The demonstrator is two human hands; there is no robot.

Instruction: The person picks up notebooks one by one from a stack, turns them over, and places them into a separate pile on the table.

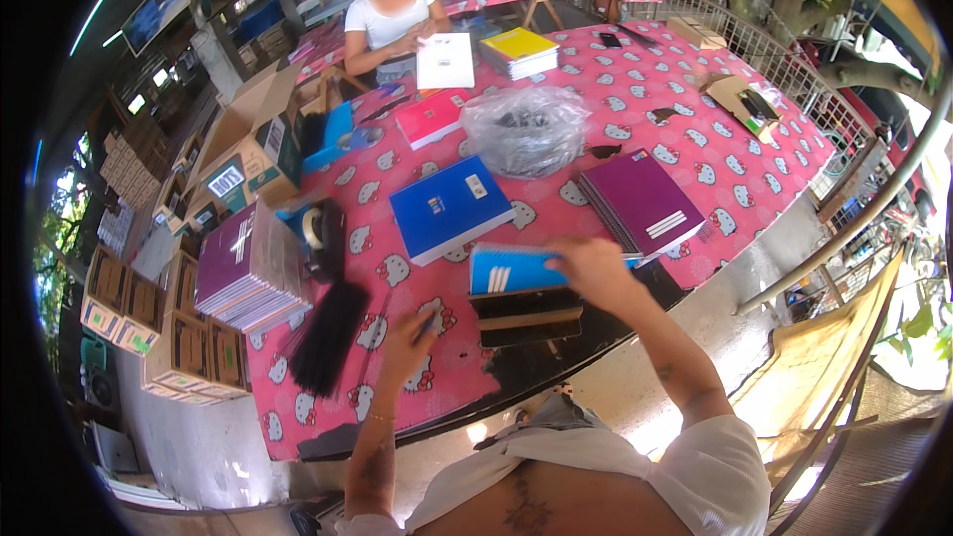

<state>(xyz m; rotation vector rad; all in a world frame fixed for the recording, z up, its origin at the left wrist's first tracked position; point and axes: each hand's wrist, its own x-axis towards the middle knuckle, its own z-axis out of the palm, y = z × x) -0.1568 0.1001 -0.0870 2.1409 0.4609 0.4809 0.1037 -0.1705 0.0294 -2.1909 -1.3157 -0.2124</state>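
A light blue notebook (503,269) leans in a dark cardboard stand (531,323) at the table's near edge. My right hand (593,270) is closed at the right part of its upper edge, fingers bent; the fingertips are partly hidden. My left hand (405,345), to the left of the stand, is closed round a small dark blue object (427,324), too small to name. Left of that hand lies a bundle of thin black rods or coils (330,342). Beyond the stand are a stack of blue notebooks (452,203) and a stack of purple spiral notebooks (643,197).
A clear plastic bag (526,134) with dark contents sits mid-table. Plastic-wrapped purple notebooks (238,268) and a black tape dispenser (323,238) stand at left, near an open carton (248,149). Across the table, a person (392,20) holds a white booklet (446,62) beside yellow notebooks (519,48).
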